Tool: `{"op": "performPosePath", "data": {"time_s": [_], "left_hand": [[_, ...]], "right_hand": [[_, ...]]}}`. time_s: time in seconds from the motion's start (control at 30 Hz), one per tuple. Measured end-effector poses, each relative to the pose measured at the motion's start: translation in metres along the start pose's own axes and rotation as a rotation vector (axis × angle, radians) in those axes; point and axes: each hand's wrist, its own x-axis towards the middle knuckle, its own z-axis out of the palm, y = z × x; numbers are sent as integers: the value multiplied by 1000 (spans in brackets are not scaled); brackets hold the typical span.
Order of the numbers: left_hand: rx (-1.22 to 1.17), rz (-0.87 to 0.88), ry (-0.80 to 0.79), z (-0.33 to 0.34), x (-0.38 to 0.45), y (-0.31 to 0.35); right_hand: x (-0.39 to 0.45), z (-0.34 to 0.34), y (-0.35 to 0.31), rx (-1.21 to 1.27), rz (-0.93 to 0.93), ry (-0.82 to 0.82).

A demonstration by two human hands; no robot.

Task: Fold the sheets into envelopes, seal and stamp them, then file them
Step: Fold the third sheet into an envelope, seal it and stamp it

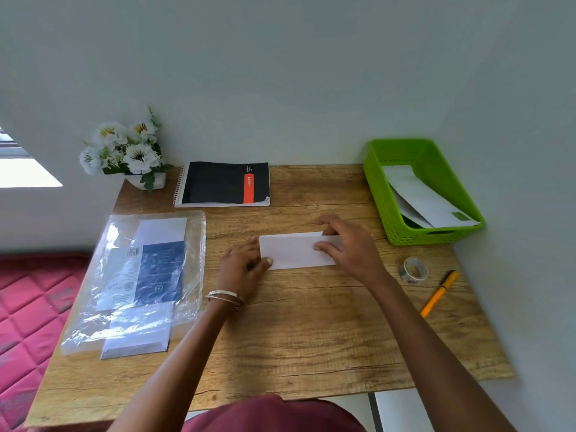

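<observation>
A white folded sheet (293, 251) lies flat on the wooden desk (311, 332), near its middle. My left hand (244, 266) rests at the sheet's left end, thumb touching its lower left corner. My right hand (346, 244) lies over the sheet's right end, fingers spread and pressing down on it. A green plastic basket (389, 201) at the back right holds white envelopes (427, 201), one with a green stamp. A roll of patterned tape (413, 270) sits to the right of my right hand.
An orange pen (439, 294) lies by the tape. A clear plastic pack of paper sheets (140, 282) covers the desk's left side. A black spiral notebook (223, 183) and a pot of white flowers (124, 151) stand against the back wall. A pink quilt (28, 300) lies left of the desk.
</observation>
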Motion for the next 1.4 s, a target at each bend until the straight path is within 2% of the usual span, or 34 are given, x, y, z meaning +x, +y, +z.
{"op": "performPosePath", "data": {"time_s": [0.17,0.33,0.43,0.53,0.67,0.77,0.87,0.97,1.1,1.2,1.3,1.4], "left_hand": [[3,-74,63,4,0,3],[30,-229,121,5,0,17],[3,-236,122,4,-2,21],[161,-148,32,3,-2,21],[390,-41,-133,4,-2,18],[462,-22,-201,3,-2,16],[482,0,-288,-1,-3,11],[575,50,-340,-7,-4,9],[669,132,-326,-13,5,14],[776,297,-311,-14,7,15],[868,496,-197,-13,6,13],[851,474,-273,-19,5,16]], "right_hand": [[-8,-7,40,25,262,97],[-12,7,56,-97,316,45],[-13,16,53,-173,279,30],[-15,24,44,-286,224,-78],[-14,41,23,-255,57,-213],[-11,54,11,-300,56,-353],[-12,51,14,-355,77,-389],[-17,36,29,-389,134,-394],[-25,20,44,-389,136,-387],[-27,18,46,-417,76,-362],[-30,21,46,-495,-21,-290],[-36,25,48,-604,-147,-131]]}}
